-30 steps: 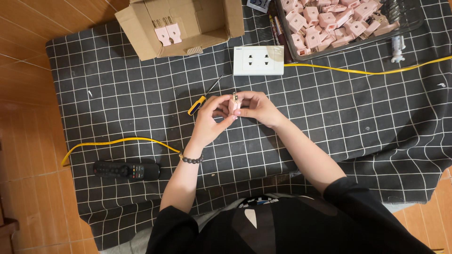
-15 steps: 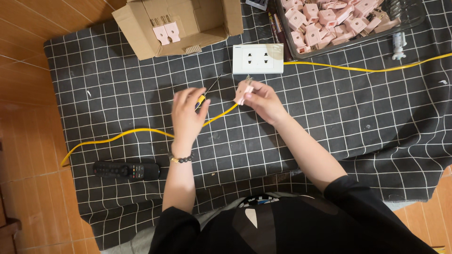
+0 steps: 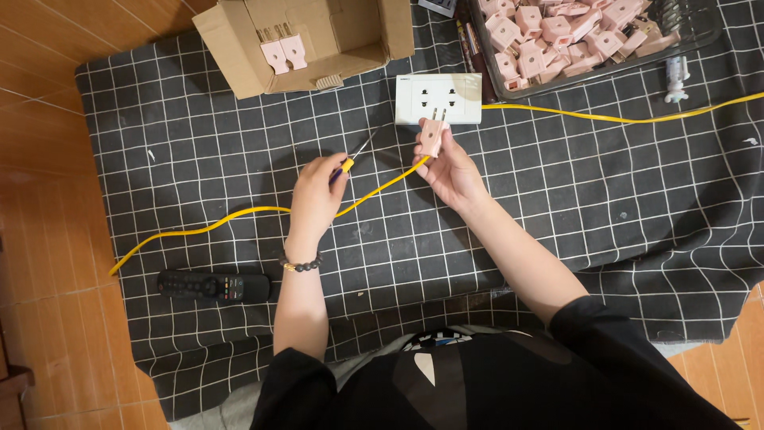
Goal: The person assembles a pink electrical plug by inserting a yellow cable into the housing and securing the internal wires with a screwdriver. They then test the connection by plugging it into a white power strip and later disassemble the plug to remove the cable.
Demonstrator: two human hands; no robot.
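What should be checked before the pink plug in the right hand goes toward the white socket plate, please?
1. Right hand grips pink plug: ok.
2. Plug prongs point at white socket plate: ok.
3. Prongs clear of the socket holes: ok, not inserted.
4. Left hand holds screwdriver, tip away from plug: ok.
5. Yellow cable seated in plug: cannot tell.
6. Socket plate powered: cannot tell.
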